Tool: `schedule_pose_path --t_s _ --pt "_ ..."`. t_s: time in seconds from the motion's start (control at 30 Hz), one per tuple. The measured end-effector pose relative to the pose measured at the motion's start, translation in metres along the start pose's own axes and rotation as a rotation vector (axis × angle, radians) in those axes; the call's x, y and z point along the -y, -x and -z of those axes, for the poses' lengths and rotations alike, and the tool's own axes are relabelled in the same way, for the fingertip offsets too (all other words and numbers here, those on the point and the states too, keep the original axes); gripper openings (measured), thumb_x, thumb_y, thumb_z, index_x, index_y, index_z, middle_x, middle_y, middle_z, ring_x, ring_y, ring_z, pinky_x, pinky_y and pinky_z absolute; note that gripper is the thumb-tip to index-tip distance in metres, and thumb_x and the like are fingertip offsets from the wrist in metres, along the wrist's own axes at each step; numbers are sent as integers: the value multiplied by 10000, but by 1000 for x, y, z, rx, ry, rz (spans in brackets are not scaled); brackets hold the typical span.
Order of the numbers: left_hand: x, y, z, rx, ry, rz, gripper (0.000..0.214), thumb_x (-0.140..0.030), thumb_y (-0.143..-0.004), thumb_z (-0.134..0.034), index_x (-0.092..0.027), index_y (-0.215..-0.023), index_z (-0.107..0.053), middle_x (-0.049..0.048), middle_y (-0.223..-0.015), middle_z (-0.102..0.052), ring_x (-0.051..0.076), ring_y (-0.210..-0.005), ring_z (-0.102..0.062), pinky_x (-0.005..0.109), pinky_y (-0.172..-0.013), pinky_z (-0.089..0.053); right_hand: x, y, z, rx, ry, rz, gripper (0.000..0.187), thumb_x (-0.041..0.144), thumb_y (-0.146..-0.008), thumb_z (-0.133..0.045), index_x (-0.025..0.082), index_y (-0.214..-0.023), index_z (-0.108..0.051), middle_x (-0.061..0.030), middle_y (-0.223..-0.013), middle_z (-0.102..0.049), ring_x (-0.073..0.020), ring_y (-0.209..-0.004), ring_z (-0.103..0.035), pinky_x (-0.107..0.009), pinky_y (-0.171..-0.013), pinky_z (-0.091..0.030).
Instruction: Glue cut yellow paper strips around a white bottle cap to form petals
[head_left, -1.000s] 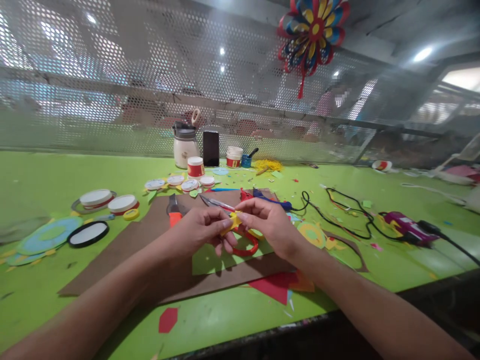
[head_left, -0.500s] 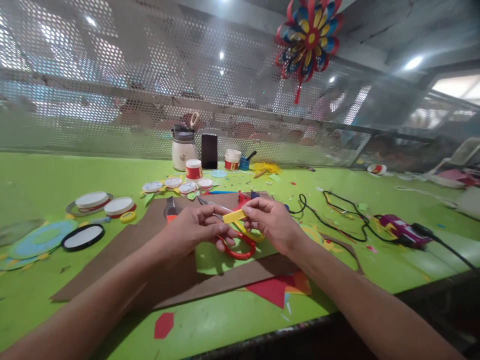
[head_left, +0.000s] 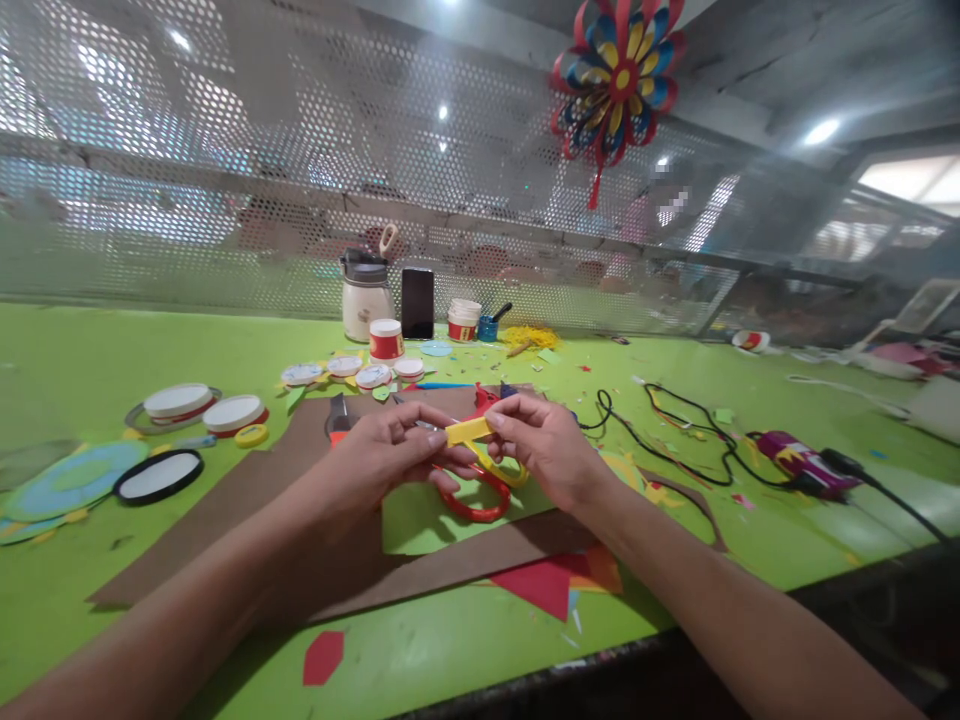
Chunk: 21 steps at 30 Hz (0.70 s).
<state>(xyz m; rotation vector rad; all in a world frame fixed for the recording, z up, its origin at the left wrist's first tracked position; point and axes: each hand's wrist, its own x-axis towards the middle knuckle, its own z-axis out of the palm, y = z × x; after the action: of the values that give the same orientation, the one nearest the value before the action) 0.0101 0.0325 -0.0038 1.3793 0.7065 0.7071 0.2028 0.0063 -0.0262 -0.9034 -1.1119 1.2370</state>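
A yellow strip (head_left: 468, 431) over the scissors (head_left: 474, 515), right hand (head_left: 547, 455) pinching one end, left hand (head_left: 390, 452) at the other (pinching or just touching, I can't tell from here).

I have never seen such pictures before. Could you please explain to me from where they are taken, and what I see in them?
There is no machine here: these are a person's two bare hands, seen from a camera worn on the head, looking forward and down. The right hand pinches one end of a small yellow strip; the left hand is at its other end, though its hold is hard to judge. On the green table lie a brown board, scissors and white lids. Farther back stand a phone and a jug.
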Motion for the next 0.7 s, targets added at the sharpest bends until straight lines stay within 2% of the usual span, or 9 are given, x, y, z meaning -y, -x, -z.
schedule_pose_path --t_s 0.13,0.23,0.53,0.7 --pt "1 -2 -1 -42 27 -16 163 -250 -840 -639 -162 -837 -502 104 -840 -764 211 -846 -713 322 -729 -579 -1 1 -1 -2 17 12 177 307 -693 -760 169 -727 -654 10 -677 -611 -93 -579 -545 -259 -592 -461" --pt "2 -3 -1 -43 20 -8 180 -242 -836 -646 -168 -802 -485 92 -803 -766 193 -766 -723 302 -695 -581 -2 1 -2 -1 22 12 176 308 -699 -752 168 -733 -651 10 -678 -616 -90 -569 -541 -254 -582 -457" --pt "0 -1 0 -30 84 -1 167 -221 -825 -653 -163 -815 -496 109 -824 -769 193 -721 -726 309 -704 -577 -2 1 -2 -24 41 46 160 297 -715 -742 170 -742 -649 13 -668 -614 -94 -579 -552 -247 -582 -463" --pt "3 -4 0 -84 54 1 234 -265 -790 -701 -165 -798 -490 100 -787 -769 186 -693 -726 289 -683 -575 -5 1 -1 -14 55 59 141 293 -742 -722 172 -762 -653 15 -671 -611 -96 -596 -558 -248 -596 -463"
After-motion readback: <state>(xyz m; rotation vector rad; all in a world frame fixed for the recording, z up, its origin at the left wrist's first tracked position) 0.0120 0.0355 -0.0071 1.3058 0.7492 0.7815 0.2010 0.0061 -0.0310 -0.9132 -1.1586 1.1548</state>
